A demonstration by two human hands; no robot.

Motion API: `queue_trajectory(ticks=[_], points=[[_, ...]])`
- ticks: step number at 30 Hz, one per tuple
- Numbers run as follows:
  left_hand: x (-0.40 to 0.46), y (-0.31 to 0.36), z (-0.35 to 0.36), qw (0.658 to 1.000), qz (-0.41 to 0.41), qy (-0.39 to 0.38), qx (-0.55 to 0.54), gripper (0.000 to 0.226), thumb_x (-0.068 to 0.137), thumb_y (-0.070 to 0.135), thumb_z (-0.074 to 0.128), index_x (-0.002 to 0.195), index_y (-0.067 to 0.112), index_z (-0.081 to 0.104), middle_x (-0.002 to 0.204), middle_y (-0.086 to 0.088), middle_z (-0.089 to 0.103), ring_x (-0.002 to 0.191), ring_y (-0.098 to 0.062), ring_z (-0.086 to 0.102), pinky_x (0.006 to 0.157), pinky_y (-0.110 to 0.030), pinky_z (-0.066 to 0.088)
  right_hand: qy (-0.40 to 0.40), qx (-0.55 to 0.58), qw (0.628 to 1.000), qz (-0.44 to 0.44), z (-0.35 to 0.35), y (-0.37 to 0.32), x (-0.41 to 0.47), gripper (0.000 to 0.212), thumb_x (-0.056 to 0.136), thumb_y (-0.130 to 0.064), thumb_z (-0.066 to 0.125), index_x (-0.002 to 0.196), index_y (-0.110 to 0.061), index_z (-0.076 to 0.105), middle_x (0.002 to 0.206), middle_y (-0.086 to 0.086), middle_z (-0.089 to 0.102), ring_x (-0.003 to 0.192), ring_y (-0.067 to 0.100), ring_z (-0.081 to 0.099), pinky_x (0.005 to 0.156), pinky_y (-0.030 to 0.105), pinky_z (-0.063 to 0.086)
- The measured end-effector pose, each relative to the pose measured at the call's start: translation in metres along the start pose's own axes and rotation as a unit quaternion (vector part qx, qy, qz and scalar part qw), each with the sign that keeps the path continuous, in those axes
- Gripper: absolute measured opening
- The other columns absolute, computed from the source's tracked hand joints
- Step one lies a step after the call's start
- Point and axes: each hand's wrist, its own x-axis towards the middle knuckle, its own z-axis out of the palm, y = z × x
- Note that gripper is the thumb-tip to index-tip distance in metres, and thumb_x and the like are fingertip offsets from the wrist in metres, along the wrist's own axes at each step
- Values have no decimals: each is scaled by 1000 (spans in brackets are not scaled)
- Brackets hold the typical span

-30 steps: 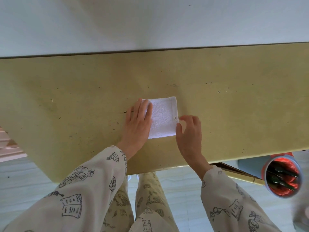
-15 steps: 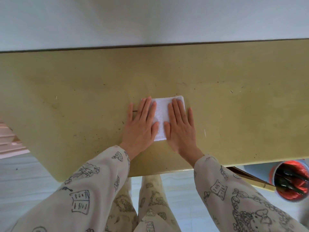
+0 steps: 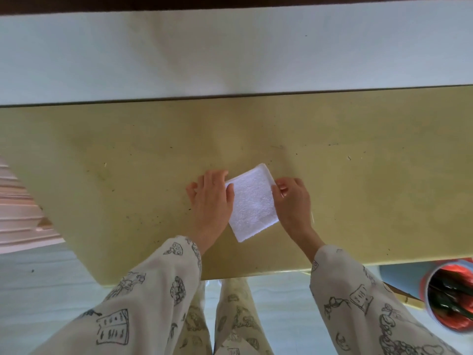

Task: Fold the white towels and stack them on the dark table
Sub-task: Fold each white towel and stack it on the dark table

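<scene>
Folded white towel [image 3: 252, 203] lies skewed on yellowish desk [image 3: 128, 155], between the hands: left hand [image 3: 210, 198] grips its left edge, right hand [image 3: 291, 201] pinches its right edge.

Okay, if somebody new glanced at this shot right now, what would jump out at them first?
Probably the folded white towel, small and bright in the middle of the yellowish table, turned at a slant. The left hand and right hand grip its two sides, coming out of cartoon-printed sleeves. After that, the red-lined bin on the floor at lower right.
</scene>
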Motion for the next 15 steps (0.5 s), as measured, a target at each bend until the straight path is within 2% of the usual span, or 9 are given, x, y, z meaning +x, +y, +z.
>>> queue_trajectory(ticks=[2, 4, 7, 10, 13, 15], points=[[14, 6, -2, 998, -37, -40, -21, 32, 95, 33, 43, 123, 17, 47, 119, -2, 48, 111, -21, 45, 97, -36, 24, 1, -8, 1000, -7, 3, -2, 1, 14, 90, -13, 55, 98, -9, 65, 96, 3, 57, 87, 22, 59, 85, 38, 46], [27, 15, 0, 995, -50, -73, -46, 36, 93, 41, 46, 122, 20, 46, 121, 0, 47, 116, -19, 42, 99, -35, 22, 5, -23, 999, -25, 6, -1, -1, 13, 89, -14, 54, 96, -11, 65, 93, 1, 58, 88, 22, 58, 86, 41, 44], [40, 29, 5, 989, -68, -123, -51, 42, 86, 45, 56, 117, 18, 49, 120, -2, 46, 116, -22, 41, 98, -37, 24, -5, -59, 997, -49, 8, 3, -4, 14, 91, -17, 52, 98, -14, 64, 94, 0, 58, 92, 21, 55, 81, 31, 33], [43, 35, 6, 984, -91, -155, -9, 37, 82, 44, 62, 108, 17, 56, 119, -5, 43, 115, -25, 38, 97, -38, 26, -16, -69, 996, -50, 6, 4, -6, 14, 91, -18, 53, 99, -15, 65, 94, 0, 58, 92, 21, 54, 77, 27, 26], [37, 33, 5, 986, -62, -147, -47, 26, 83, 36, 62, 99, 15, 56, 113, -4, 45, 109, -23, 41, 94, -33, 30, -33, -58, 997, -48, 4, 5, -6, 15, 89, -16, 55, 101, -15, 64, 96, 1, 58, 95, 22, 55, 84, 31, 33], [31, 30, -3, 977, -33, -157, -143, 20, 85, 30, 63, 90, 15, 50, 98, -1, 49, 93, -19, 49, 78, -23, 38, -62, -75, 994, -57, 0, 2, -5, 25, 88, -20, 57, 112, -18, 60, 105, 1, 56, 102, 23, 54, 90, 35, 38]])
